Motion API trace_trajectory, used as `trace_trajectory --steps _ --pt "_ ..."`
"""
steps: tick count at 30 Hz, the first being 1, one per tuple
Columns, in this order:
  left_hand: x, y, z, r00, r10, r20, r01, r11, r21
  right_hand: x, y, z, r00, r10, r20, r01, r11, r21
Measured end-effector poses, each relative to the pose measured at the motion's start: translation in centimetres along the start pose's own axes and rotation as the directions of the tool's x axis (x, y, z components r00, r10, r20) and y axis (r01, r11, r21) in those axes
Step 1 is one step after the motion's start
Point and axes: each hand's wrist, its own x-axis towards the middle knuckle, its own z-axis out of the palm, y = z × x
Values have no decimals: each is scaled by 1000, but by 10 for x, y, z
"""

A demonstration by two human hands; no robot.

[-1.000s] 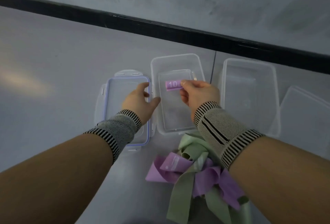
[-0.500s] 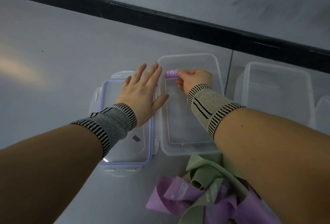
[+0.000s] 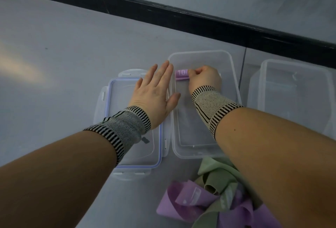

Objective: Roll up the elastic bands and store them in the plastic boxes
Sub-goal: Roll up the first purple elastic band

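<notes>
So the right hand [image 3: 204, 78] had its fingers [image 3: 193, 72] curled tight on a small rolled-up purple elastic band [image 3: 181, 76], down inside the open clear plastic box [image 3: 234, 89] near its far end. Left hand [image 3: 154, 93] was flat, fingers straight and together, lying over the blue-rimmed clear lid [image 3: 112, 104] just beside that box. Loose purple and green bands [image 3: 209, 195] sat piled on the grey desk [image 3: 63, 55] nearer me, with another clear box [image 3: 294, 86] off right.

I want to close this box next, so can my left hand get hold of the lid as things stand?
Probably yes. The left hand lies open and flat over the lid, holding nothing, with nothing on top of it; the right hand is busy in the box.
</notes>
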Motion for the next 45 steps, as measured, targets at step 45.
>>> trace_trajectory --steps 45 --pt "1 -2 1 1000 15 -12 -16 997 -69 -1 11 9 989 -147 -23 149 985 88"
